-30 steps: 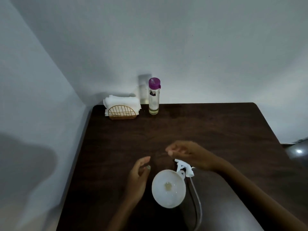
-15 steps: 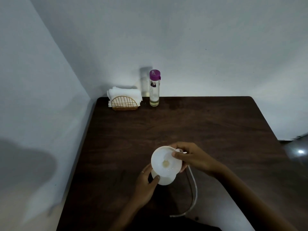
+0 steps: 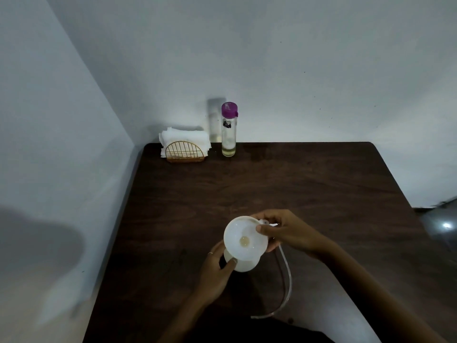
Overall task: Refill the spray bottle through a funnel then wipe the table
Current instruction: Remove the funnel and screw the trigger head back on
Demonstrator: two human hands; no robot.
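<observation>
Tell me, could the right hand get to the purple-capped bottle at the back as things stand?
Probably not yet. The path over the table to the bottle looks free, but the right hand is pinching the funnel rim and would have to let go first.

Both forearms are bare as far as the bottom edge of the view; no sleeve or cuff shows on either. The left hand (image 3: 215, 273) wears a thin, pale metallic ring (image 3: 210, 253) on one finger, seen as a narrow band near the knuckle. The right hand (image 3: 288, 231) shows no ring, watch or bracelet on the parts in view. Fingernails on both hands are short and plain. At the bottom edge, between the arms, a dark garment (image 3: 247, 334) is partly visible, its details lost in shadow.
</observation>
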